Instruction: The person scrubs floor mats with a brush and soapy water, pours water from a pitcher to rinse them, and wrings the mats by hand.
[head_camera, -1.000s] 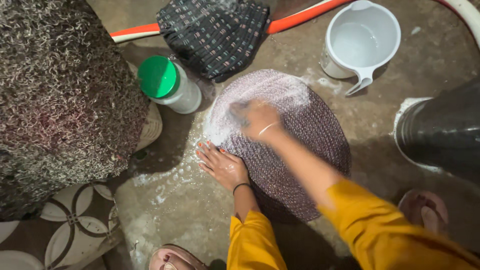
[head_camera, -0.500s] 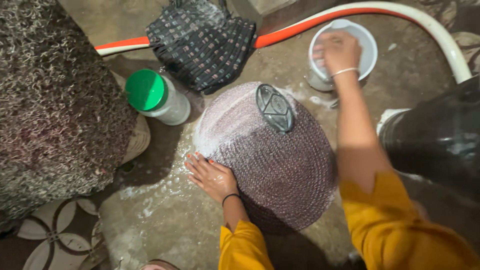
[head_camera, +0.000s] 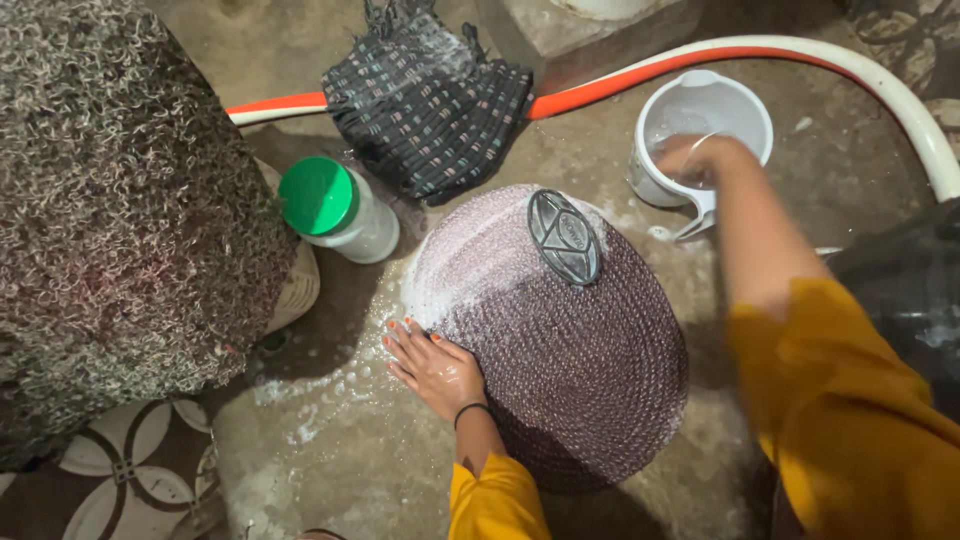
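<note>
Wet concrete floor (head_camera: 330, 470), patches of soap foam near the middle, dim light. Round woven mat (head_camera: 560, 340), purplish brown, lies flat in the centre with foam on its far left part. Dark oval scrub brush (head_camera: 565, 236) rests on the far edge of the mat, nobody holding it. Left hand (head_camera: 435, 365) lies flat, fingers spread, pressing the near left rim of the mat, fingertips on the foamy floor; black band on the wrist, yellow sleeve (head_camera: 495, 495) below. Right hand (head_camera: 690, 160) reaches to the far right, dipped into the white plastic mug (head_camera: 700, 125); blurred, so cannot tell whether the fingers are curled or grip anything. Mug stands just beyond the mat's far right edge, handle pointing near. White hose with an orange stripe (head_camera: 640, 75) runs across the far side, behind the mug. Dark checked cloth (head_camera: 430, 95) lies over the hose, far of the mat. Clear jar with green lid (head_camera: 320, 197) stands left of the mat. Big shaggy rug (head_camera: 120, 200) fills the left side. Patterned mat (head_camera: 130, 470) in the near left corner.
</note>
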